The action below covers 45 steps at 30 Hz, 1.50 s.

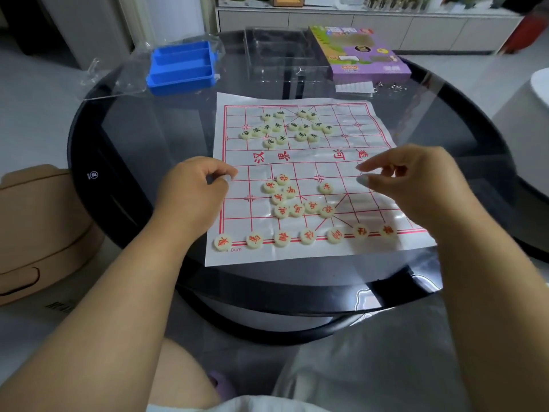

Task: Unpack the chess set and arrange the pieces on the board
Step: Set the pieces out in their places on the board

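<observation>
The round glass table carries the paper board, lying flat. Red pieces line its near edge; others cluster mid-board. Left hand seems to pinch the board's left edge; right hand hovers empty, fingers loose. A tug could scatter the pieces.

Sixteen red pieces, sixteen black pieces, one board.

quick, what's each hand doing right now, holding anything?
Left hand: fingers curled at the board's left edge; whether they pinch anything cannot be told.
Right hand: open, holding nothing.
</observation>
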### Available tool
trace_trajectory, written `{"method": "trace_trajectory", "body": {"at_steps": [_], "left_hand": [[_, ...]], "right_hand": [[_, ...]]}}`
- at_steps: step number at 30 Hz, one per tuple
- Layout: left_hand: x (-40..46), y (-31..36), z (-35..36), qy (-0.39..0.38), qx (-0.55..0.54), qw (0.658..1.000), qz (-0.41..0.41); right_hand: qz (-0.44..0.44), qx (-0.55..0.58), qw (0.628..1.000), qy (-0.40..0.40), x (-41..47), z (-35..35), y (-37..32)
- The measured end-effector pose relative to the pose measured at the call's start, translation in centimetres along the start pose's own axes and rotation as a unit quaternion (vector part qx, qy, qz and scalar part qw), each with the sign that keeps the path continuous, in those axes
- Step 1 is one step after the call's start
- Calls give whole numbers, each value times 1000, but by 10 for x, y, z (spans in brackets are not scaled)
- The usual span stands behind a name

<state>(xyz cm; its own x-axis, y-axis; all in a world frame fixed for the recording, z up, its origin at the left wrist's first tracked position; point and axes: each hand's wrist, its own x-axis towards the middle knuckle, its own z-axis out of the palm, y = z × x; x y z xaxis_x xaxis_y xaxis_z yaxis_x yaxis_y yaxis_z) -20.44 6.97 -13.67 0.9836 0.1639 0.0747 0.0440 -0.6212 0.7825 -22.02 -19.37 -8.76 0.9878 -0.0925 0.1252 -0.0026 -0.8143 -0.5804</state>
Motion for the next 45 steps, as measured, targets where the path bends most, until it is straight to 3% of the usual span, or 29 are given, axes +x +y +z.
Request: {"method": "trace_trajectory", "body": {"at_steps": [9, 18, 24, 28, 32, 39, 45], "left_hand": [[1, -3, 2, 1, 3, 1000, 0], [0, -3, 1, 7, 0, 1000, 3], [0, -4, 2, 8, 10, 1000, 5], [1, -6, 2, 7, 21, 1000, 9], [2, -6, 3, 14, 12, 1000, 9], [2, -5, 4, 15, 8, 1000, -1], [2, -4, 6, 17, 24, 1000, 6]], "right_hand": [[-28, -66, 988, -139, -7, 23, -29], [-88, -122, 978, -148, -4, 52, -46], [-87, -48, 990, -100, -4, 6, -21], [-30, -18, 997, -66, -11, -31, 21], [7, -19, 995, -98, -17, -44, 49], [-14, -81, 978, -191, -21, -41, 57], [-18, -90, 976, -198, -20, -38, 56]]}}
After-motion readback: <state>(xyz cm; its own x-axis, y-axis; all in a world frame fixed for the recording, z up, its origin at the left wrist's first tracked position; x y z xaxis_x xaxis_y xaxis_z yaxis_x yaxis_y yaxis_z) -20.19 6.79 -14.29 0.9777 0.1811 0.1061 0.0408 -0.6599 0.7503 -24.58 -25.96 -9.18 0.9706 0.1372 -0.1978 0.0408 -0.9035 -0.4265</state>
